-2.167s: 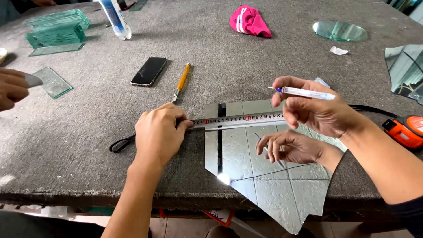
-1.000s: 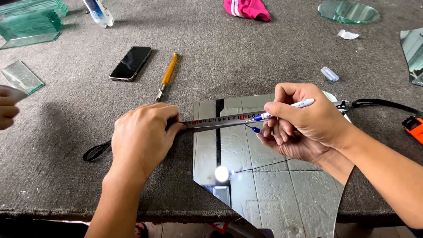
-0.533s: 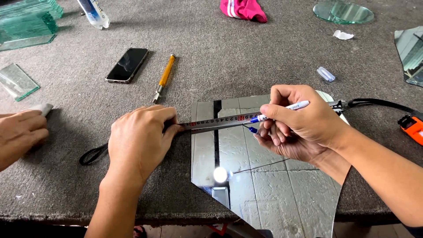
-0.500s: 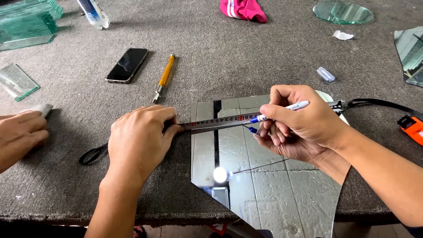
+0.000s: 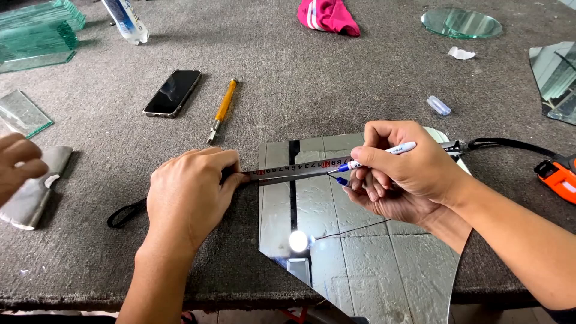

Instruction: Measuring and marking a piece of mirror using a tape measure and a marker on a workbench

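Mirror pane, irregular, reflective, ran off frame at 6 o'clock; right hand gripped white blue-tipped marker, left hand pinned steel tape blade, hiding its end.

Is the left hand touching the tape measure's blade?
Touching. The head view shows the left hand pressed flat over the end of the tape blade, whose strip runs out from under its fingers across the mirror.

Mirror piece flat on worktop, overhanging near edge; steel tape stretched across it; blue-tipped white marker touching tape.
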